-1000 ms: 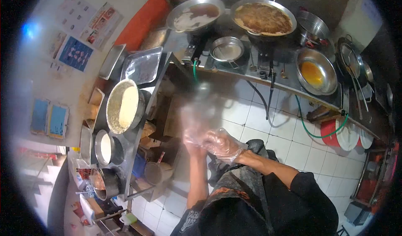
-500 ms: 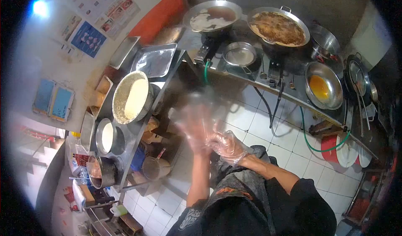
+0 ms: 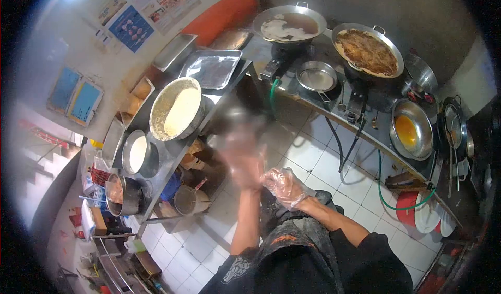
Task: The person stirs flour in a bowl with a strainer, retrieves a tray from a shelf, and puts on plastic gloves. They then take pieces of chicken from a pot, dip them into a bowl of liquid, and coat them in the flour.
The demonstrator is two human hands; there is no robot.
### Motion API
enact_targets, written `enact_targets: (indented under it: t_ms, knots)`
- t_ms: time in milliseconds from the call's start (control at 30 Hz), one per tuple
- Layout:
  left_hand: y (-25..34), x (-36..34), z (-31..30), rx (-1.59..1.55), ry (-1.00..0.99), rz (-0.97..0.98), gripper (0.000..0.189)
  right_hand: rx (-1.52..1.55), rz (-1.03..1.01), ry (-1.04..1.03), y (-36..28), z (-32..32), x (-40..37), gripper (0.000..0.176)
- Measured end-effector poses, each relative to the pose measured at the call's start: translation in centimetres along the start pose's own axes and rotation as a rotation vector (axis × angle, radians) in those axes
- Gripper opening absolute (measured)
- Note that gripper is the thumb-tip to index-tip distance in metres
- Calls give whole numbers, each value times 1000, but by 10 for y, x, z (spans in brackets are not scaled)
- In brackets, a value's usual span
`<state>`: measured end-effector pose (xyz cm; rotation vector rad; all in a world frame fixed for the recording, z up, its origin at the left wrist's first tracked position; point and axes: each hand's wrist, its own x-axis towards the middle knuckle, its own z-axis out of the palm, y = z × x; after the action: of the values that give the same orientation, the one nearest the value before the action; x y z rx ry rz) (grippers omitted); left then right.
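My left hand (image 3: 241,164) is raised in front of my body, in a clear plastic glove (image 3: 263,161). Its fingers are smeared, so their pose cannot be made out. Beside its wrist, my right hand (image 3: 284,187) wears a clear glove too. The right fingers are curled together and pinch the edge of the left glove near the wrist. A dark, stained apron (image 3: 297,236) hangs below both hands.
On the left table stand a large bowl of pale batter (image 3: 182,111), a smaller bowl (image 3: 137,155), a pot (image 3: 125,197) and a metal tray (image 3: 211,69). Two woks, one with frothing oil (image 3: 368,51), sit on the back stove. A steel basin (image 3: 409,129) holds orange liquid.
The view has shifted, so the tables and woks appear further right. Both gloved hands stay close together, with my right fingers still at the left glove's edge.
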<state>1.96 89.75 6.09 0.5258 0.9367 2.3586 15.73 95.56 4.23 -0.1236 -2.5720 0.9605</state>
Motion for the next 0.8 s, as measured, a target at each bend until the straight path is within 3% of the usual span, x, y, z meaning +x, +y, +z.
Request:
enact_targets:
  t_ms: [33, 100, 133, 200, 267, 367, 433, 467, 500, 600, 667, 733, 800]
  knots:
    - [-2, 0, -4, -1, 5, 8, 61, -15, -26, 19, 2, 3, 0, 24]
    - [1, 1, -1, 634, 45, 77, 61, -27, -59, 32, 5, 8, -1, 22]
    - [2, 1, 0, 793, 59, 111, 61, -42, -122, 51, 6, 9, -1, 21]
    - [6, 4, 2, 616, 67, 110, 63, -54, -190, 64, 4, 10, 0, 19]
    - [9, 8, 2, 282, 105, 50, 64, 159, -95, 30, -1, 11, 2, 18]
    - [13, 15, 1, -102, 209, -31, 66, 37, -47, -70, -2, 8, 9, 16]
    - [16, 15, -3, -312, 258, -56, 68, 8, -123, -64, -2, 9, 12, 16]
    - [13, 12, -10, -468, 157, -25, 69, -24, -189, -48, -3, 9, 14, 16]
    - [13, 14, -19, -769, -88, 3, 71, -21, -196, -58, -5, 8, 15, 16]
    - [34, 11, 4, -703, 9, 38, 72, 6, -380, 92, -19, 1, 19, 18]
    - [46, 11, 6, -693, 12, 46, 71, 781, 368, 14, -29, -13, 25, 26]
    - [56, 0, 18, -698, -33, -113, 72, 938, 486, 231, 3, -2, 31, 45]
    - [54, -8, 26, -741, -66, -184, 74, 1152, 513, 276, 4, -31, 46, 42]
